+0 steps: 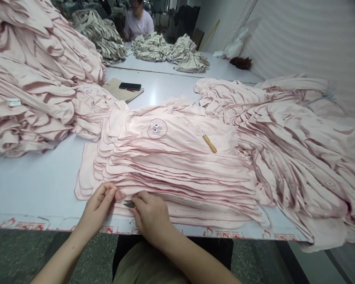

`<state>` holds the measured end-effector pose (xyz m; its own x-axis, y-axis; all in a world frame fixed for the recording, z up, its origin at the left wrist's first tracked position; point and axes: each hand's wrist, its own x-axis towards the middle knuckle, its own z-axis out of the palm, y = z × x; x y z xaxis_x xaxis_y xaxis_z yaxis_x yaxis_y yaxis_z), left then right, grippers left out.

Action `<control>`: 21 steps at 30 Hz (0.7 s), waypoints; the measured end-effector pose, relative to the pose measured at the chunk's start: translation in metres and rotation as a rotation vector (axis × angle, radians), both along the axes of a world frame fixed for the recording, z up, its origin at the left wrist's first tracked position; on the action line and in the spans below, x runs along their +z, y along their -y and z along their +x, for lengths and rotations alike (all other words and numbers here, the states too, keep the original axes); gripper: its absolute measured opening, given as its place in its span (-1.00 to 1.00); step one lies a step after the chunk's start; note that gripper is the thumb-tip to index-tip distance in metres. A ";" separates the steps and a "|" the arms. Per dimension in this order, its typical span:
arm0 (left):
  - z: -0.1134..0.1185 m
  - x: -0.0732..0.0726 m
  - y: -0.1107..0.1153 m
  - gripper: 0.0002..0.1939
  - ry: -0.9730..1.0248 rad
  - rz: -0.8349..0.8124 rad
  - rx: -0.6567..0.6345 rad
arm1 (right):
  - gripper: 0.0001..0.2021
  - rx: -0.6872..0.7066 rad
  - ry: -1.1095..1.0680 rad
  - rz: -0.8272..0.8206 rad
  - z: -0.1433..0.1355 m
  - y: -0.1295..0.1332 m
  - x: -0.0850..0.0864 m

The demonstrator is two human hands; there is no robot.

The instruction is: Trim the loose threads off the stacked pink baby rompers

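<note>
A pale table (32, 179) spans the frame, red print (223, 234) along its front edge, speckled floor (87, 256) at lower left, whitish wall (310, 35) upper right, a person (139, 24) upper centre. Pink clothes (177, 157) lie stacked mid-frame; near the lower centre, the left hand (102, 200) pinches their edge, the right hand (152, 216) clasps small scissors (129, 204).

Free tabletop (32, 181) left, garment stack (174, 167) ahead

An olive-green garment (154, 265) is showing below the counter (41, 183); the left hand (102, 200) and right hand (152, 215) are showing bare.
</note>
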<state>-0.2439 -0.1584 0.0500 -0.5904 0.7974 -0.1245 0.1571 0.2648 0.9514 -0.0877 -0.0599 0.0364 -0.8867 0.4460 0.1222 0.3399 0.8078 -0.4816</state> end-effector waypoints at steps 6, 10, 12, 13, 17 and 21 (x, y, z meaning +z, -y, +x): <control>-0.003 -0.005 -0.003 -0.65 0.020 0.072 0.041 | -0.93 0.010 0.042 0.107 -0.012 0.004 -0.006; -0.009 -0.006 0.008 -0.75 -0.211 -0.004 -0.111 | -0.89 -0.041 0.037 0.106 0.011 -0.008 -0.001; -0.014 -0.010 0.015 -0.83 -0.528 -0.022 -0.348 | -0.85 -0.085 0.066 0.099 0.037 -0.019 0.003; -0.016 -0.014 0.018 -0.82 -0.688 0.005 -0.436 | -0.84 -0.108 0.092 0.105 0.053 -0.025 0.005; -0.029 -0.027 0.015 -0.74 -1.059 0.144 -0.565 | -0.72 -0.180 0.212 0.204 0.117 -0.047 0.007; -0.042 -0.024 -0.001 -0.78 -1.004 0.104 -0.546 | -0.63 -0.226 0.288 0.277 0.164 -0.068 0.008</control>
<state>-0.2855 -0.1579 0.0263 0.0421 0.9566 0.2885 0.9274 -0.1449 0.3449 0.0759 0.0080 0.0439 -0.7859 0.6177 0.0267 0.6112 0.7827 -0.1175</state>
